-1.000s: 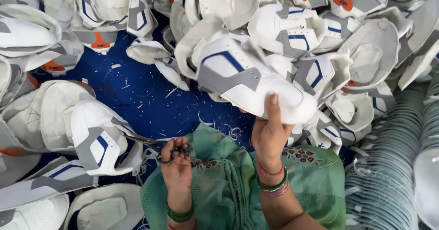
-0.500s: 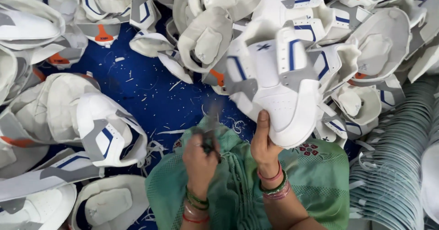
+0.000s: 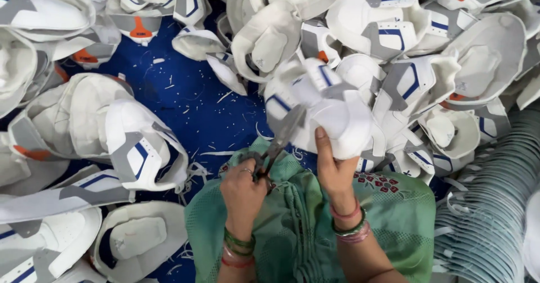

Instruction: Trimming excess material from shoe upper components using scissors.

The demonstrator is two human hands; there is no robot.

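Centre frame, right hand (image 3: 333, 167) grips the shoe upper (image 3: 326, 114); left hand (image 3: 244, 184), closed around scissors (image 3: 278, 142), points blades up-right at it.

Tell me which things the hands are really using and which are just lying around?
In use:
- left hand holding scissors
- right hand holding white shoe upper

Lying about:
- pile of shoe uppers
- thread scraps on blue sheet
- stacked pale strips
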